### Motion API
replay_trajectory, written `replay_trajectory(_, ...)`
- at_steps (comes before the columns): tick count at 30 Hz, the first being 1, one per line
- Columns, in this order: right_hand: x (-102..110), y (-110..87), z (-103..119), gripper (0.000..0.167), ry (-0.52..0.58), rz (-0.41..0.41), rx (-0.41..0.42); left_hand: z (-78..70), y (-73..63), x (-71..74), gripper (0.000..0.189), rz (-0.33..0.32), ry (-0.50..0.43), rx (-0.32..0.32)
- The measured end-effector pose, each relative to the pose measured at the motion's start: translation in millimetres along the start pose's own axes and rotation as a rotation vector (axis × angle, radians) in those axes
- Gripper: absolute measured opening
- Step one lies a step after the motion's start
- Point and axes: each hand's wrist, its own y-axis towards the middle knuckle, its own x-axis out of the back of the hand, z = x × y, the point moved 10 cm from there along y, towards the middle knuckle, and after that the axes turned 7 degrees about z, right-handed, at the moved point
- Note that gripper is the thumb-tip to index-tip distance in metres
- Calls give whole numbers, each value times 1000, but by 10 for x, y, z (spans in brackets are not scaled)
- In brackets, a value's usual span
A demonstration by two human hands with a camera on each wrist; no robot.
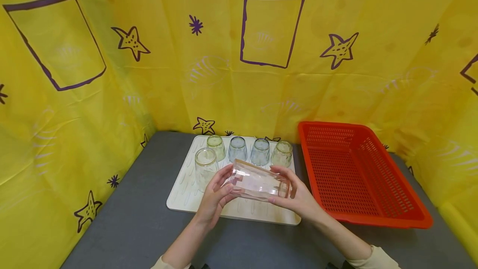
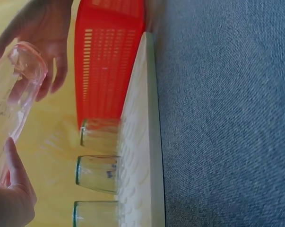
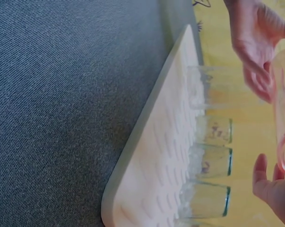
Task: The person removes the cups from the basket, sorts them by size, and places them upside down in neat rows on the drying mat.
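Observation:
A tall, pink-tinted clear drinking glass (image 1: 257, 181) lies nearly level in the air over a white ribbed tray (image 1: 186, 200). My left hand (image 1: 214, 196) grips one end of it, thumb on the near side. At the other end, my right hand (image 1: 298, 196) holds it between thumb and fingers. The left wrist view shows the same pink glass (image 2: 19, 87) with its rounded end near the right hand (image 2: 45, 35). Behind the hands, a tall clear glass (image 1: 206, 169) stands at the tray's left.
Small tinted glasses line the tray's back: a yellow-green one (image 1: 216, 147), two bluish ones (image 1: 237, 149) and a greenish one (image 1: 281, 155). Right of the tray sits a red perforated plastic basket (image 1: 310, 165). A dark grey tabletop (image 1: 138, 215) meets a yellow patterned curtain (image 1: 168, 74) behind.

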Motion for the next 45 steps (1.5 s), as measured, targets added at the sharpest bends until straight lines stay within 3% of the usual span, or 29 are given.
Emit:
replay_trajectory(7, -3, -2, 15, 68, -16, -3, -9, 43, -8, 1, 69, -5, -49, 18)
replay_trajectory(13, 16, -20, 5, 63, -51, -8, -29, 40, -1, -6, 70, 67, -24, 11)
replay_trajectory(16, 13, -24, 19, 62, -66, 3, -18, 15, 0, 2, 71, 126, 45, 1)
replay_trajectory(27, 4, -30, 75, 63, -168, 33, -6, -235, 21, 13, 84, 306, 430, -74)
replay_trajectory(35, -6, -39, 68, 64, -212, 44, -21, -259, 15, -13, 80, 311, 561, -30)
replay_trajectory(45, -28, -33, 30, 66, -152, 71, -6, -254, 13, 13, 71, 277, 574, -87)
